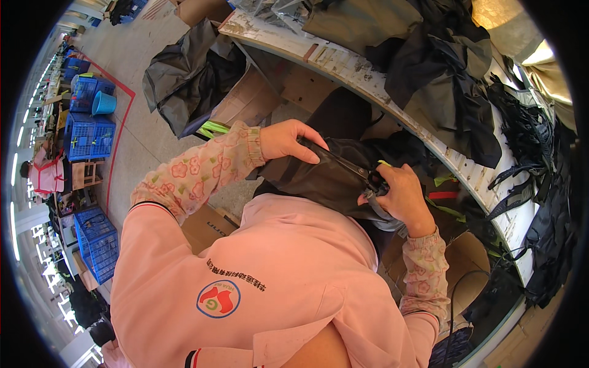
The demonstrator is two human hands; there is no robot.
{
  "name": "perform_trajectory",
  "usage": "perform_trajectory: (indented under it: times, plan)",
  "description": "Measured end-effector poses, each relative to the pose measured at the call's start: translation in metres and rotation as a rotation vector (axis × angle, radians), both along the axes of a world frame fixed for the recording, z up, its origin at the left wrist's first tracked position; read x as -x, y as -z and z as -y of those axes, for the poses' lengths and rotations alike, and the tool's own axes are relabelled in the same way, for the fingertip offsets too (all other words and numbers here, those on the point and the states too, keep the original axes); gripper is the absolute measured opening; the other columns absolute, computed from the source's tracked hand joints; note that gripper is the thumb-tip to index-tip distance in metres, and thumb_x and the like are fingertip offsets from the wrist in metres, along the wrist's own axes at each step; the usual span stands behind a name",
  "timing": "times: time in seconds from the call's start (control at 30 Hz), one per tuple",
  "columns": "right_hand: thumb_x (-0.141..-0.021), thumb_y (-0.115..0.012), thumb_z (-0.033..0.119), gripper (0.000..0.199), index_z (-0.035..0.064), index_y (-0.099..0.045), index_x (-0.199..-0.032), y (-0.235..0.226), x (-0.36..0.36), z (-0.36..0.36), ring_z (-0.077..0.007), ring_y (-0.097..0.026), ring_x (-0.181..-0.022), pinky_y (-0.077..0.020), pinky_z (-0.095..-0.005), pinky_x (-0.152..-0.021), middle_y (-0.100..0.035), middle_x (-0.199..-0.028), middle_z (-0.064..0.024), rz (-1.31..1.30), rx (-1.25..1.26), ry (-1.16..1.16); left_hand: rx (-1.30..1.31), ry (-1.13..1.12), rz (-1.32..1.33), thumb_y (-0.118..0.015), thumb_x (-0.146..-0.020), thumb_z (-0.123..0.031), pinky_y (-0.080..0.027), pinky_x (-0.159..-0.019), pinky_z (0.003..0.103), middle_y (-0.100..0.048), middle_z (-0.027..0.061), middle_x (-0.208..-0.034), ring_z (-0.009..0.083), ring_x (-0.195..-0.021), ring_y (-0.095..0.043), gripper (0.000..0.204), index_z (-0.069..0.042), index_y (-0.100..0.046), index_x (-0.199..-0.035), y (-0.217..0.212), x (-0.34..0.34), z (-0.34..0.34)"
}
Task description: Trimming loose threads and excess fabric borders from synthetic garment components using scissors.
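A dark grey-brown fabric piece (316,178) lies across my lap, with a narrow black strip running along its upper edge. My left hand (289,142) pinches this edge between thumb and fingers. At the fabric's other end, my right hand (402,195) is closed around a bunched black part. Something greyish shows below the right thumb, and a small yellow-green bit sticks out by the fingertips; I cannot make out what either is. Between the two hands the edge is stretched fairly straight.
A worn white table (442,138) curves along the right, bearing dark fabric pieces (442,80) and black straps (521,129). Left of it stands a cardboard box (248,98) with dark sheets (190,73) draped over. Blue crates (90,136) line the far left beyond a red floor line.
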State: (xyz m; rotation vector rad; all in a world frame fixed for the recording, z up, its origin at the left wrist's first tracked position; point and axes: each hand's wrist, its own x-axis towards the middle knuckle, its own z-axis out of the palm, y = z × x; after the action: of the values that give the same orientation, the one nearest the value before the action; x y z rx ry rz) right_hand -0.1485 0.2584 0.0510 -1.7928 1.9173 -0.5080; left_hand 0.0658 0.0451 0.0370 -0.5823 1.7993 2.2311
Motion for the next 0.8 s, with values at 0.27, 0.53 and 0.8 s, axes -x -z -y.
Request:
perform_trajectory:
  times: [0.27,0.53,0.8]
  plan:
    - [-0.055,-0.084,0.042,0.049,0.0057,-0.056,-0.073,0.007,0.002,-0.005,-0.0312,-0.055,-0.062,-0.0364,-0.0353,-0.065,-0.059,-0.063,-0.0103,-0.005,0.03,-0.004,-0.035,-0.015,0.018,-0.074,-0.076,-0.007,-0.044,-0.087,0.024,-0.066,0.0031,-0.097,0.0098,-0.092,-0.057,0.031,-0.001,-0.068,-0.106,0.001,-0.001,0.0]
    - [-0.054,-0.084,0.043,0.052,0.0071,-0.055,-0.077,-0.008,-0.007,0.002,-0.0274,-0.055,-0.064,-0.0338,-0.0332,-0.066,-0.059,-0.068,-0.0072,0.017,0.039,0.008,-0.028,-0.001,0.019,-0.075,-0.075,-0.008,-0.044,-0.086,0.024,-0.066,0.0032,-0.097,0.0097,-0.092,-0.057,0.033,-0.001,-0.068,-0.106,0.002,0.001,-0.003]
    - [-0.053,-0.084,0.046,0.052,0.0076,-0.056,-0.074,-0.003,-0.006,0.002,-0.0279,-0.052,-0.062,-0.0341,-0.0332,-0.066,-0.059,-0.066,-0.0076,0.008,0.046,0.008,-0.018,0.012,0.017,-0.074,-0.076,-0.005,-0.044,-0.086,0.024,-0.066,0.0029,-0.097,0.0095,-0.092,-0.058,0.03,-0.001,-0.068,-0.105,-0.001,0.002,-0.003]
